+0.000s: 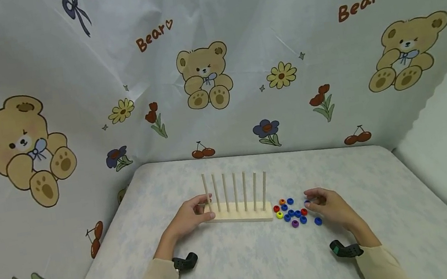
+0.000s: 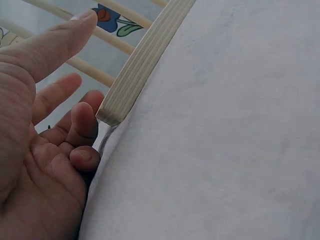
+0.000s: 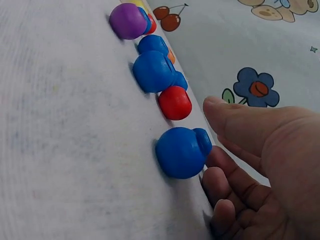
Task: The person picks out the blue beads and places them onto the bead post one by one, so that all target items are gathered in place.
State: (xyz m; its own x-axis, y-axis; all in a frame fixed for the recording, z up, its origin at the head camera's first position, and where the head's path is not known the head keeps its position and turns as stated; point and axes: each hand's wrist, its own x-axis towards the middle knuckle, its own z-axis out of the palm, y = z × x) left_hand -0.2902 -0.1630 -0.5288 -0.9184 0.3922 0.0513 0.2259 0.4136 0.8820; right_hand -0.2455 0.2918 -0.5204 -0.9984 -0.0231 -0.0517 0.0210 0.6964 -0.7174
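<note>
In the head view, the rack (image 1: 234,216) stands on the surface (image 1: 241,265) with its long axis running left to right, the right end turned slightly toward the person, and its bare pegs (image 1: 235,192) rise in a row along that axis. The left hand (image 1: 193,216) grips the rack's left end, thumb to the front and a finger behind. The beads (image 1: 291,213) lie loose just off the opposite end, between the rack and the right hand (image 1: 330,205). That is the relation that seems to count most: the right hand is the nearer one to the beads, with the rack beyond them to its left and the rightmost peg the closest of the row. A blue bead (image 1: 307,203) sits at the right hand's fingertips, on the outer side of the cluster, while another, the near bead (image 1: 318,221), lies closer to the person. In the left wrist view, the thumb reaches out over the pegs' side and the other fingers bend in beside the end of the board, which rests on the surface. In the right wrist view, thumb and fingers stand parted, with no pinch visible; the blue bead shows partly behind the near bead, by the fingers and below the thumb tip. Whether a fingertip touches it cannot be told. Past these two, a red bead (image 3: 175,103) and then a purple bead (image 3: 128,21) lie farther off, away from the hand.
</note>
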